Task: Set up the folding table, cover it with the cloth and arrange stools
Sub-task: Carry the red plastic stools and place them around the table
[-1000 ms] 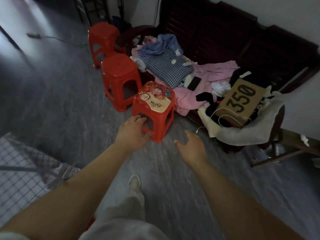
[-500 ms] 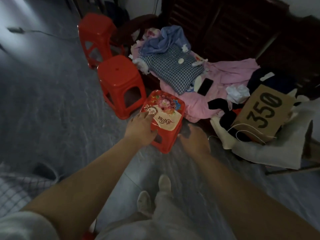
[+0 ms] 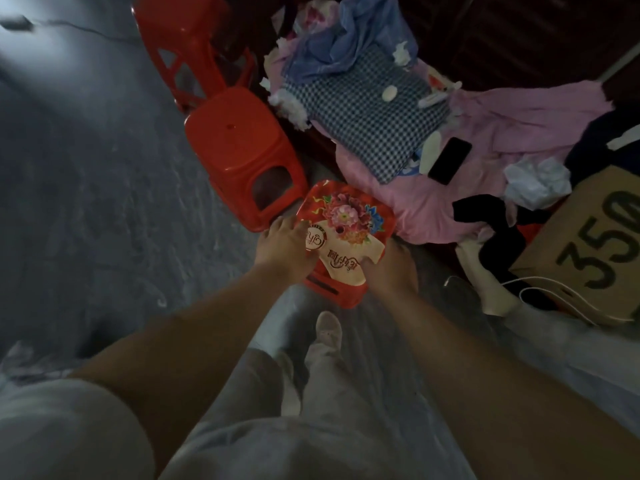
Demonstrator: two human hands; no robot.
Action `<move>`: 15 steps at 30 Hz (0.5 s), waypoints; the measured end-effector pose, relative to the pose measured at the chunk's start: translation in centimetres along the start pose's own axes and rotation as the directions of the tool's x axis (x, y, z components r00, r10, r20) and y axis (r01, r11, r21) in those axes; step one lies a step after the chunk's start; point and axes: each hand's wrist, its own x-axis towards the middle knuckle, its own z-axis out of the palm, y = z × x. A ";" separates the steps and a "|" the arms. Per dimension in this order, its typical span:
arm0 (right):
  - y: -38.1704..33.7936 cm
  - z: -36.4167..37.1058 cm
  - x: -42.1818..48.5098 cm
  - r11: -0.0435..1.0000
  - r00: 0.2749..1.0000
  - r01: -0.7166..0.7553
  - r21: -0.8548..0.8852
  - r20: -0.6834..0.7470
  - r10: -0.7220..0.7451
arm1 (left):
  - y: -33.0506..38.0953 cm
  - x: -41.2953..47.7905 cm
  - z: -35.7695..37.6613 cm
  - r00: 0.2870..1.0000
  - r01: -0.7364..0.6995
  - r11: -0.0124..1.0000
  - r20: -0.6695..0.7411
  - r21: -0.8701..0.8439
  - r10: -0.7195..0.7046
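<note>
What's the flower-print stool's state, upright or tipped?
Upright. The flower-print stool has its printed seat facing up and its base toward the floor; the left hand and right hand grip opposite seat edges.

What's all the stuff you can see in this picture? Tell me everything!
flowered stool: 1, red with a flower picture on top, on the floor in the middle
plain stools: 2, red, on the floor in a row behind it
clothes pile: 1, pink, blue and checked, on the dark bench at the right
phone: 1, black, lying on the clothes
cardboard box: 1, brown, marked 350, far right
floor: 1, grey, all around
shoe: 1, white, just below the flowered stool
left hand: 1, holds the flowered stool's left edge
right hand: 1, holds its right edge
</note>
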 end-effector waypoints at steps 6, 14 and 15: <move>-0.2 4.3 7.2 0.982 0.982 -0.185 0.047 -0.015 0.186 | -1.8 7.7 3.7 0.997 0.046 0.999 0.061 0.006 -0.046; 3.2 11.2 16.8 0.916 0.924 -0.374 0.141 -0.030 0.382 | -3.8 17.1 12.9 0.983 0.090 0.995 0.165 -0.048 -0.081; 3.7 11.9 17.8 0.907 0.916 -0.393 0.149 -0.028 0.401 | -4.0 17.8 13.8 0.981 0.092 0.994 0.178 -0.051 -0.082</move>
